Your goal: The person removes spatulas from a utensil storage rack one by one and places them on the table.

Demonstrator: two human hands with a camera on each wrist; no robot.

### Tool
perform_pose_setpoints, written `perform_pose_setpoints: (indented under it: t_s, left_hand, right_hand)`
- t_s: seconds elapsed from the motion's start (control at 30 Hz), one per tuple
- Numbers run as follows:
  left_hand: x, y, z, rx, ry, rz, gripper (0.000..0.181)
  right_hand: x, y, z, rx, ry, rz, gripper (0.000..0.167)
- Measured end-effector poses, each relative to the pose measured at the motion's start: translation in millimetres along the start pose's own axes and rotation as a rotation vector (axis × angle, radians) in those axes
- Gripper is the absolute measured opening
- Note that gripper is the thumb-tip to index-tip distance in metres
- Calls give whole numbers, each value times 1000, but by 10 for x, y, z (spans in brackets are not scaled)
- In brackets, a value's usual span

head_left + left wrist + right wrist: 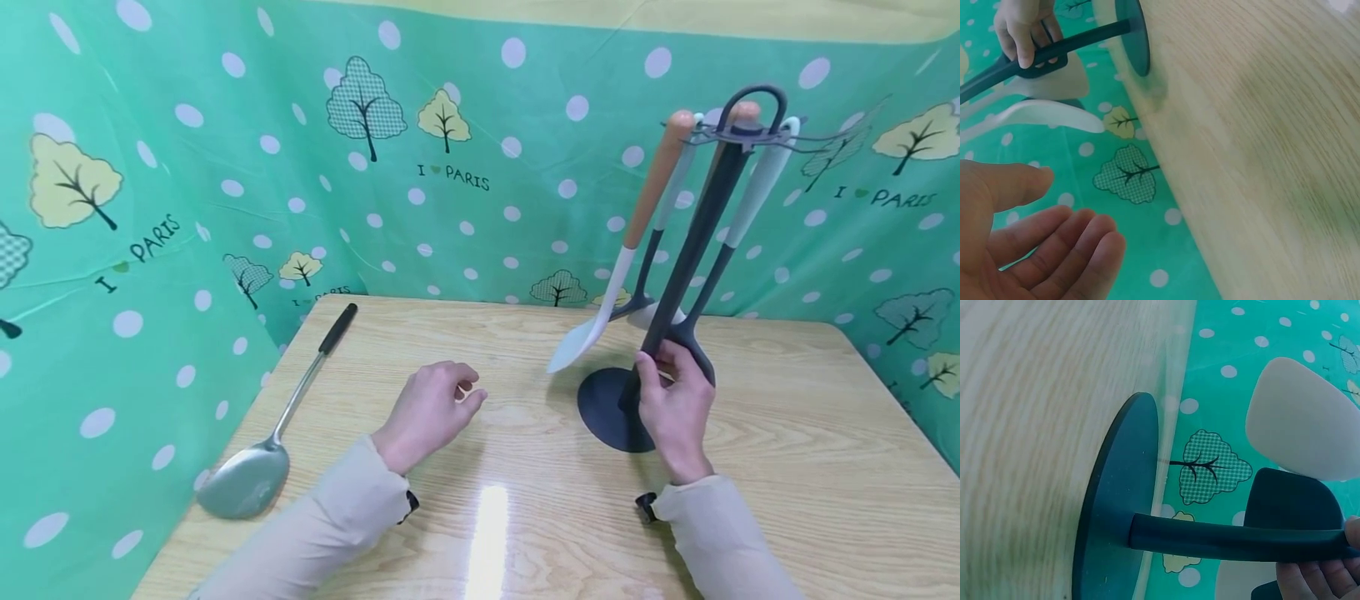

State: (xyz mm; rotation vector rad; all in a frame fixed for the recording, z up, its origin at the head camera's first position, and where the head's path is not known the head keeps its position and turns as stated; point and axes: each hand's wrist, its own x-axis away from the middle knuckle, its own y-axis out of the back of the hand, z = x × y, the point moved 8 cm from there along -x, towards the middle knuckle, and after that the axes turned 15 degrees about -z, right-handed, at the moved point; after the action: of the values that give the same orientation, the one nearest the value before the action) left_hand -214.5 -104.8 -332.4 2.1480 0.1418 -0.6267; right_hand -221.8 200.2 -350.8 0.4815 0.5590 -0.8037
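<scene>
My right hand (678,408) grips the lower part of the black pole of a utensil stand (693,242), just above its round base (611,408). From the hooked ring at the top hang several utensils. One is a white spoon-like utensil (577,343) with an orange-brown handle; others have mint handles and dark heads. A dark flat head (1294,503) and a pale head (1304,419) show beside the pole in the right wrist view. My left hand (431,412) hovers over the table, fingers loosely bent, holding nothing. Whether the base touches the table everywhere, I cannot tell.
A steel wok turner (247,479) with a black handle lies along the left edge of the wooden table (525,533). Green curtains (465,225) printed with trees and dots hang behind the table and at its sides.
</scene>
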Motion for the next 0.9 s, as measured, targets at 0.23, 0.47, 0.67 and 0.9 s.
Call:
perform_pose_setpoints:
  t_s: [0.23, 0.47, 0.67, 0.9]
  left_hand:
    - [-41, 12, -69, 20, -18, -15, 17]
    - [-70, 15, -101, 19, -22, -26, 17]
    - [-97, 17, -130, 21, -24, -30, 16]
    - [-130, 10, -180, 32, -37, -26, 16]
  right_hand:
    - [-6, 9, 23, 2, 39, -10, 19]
    - [-11, -9, 50, -1, 51, 6, 18]
    - [-15, -26, 35, 30, -2, 47, 21]
    - [-29, -18, 41, 48, -18, 83, 20]
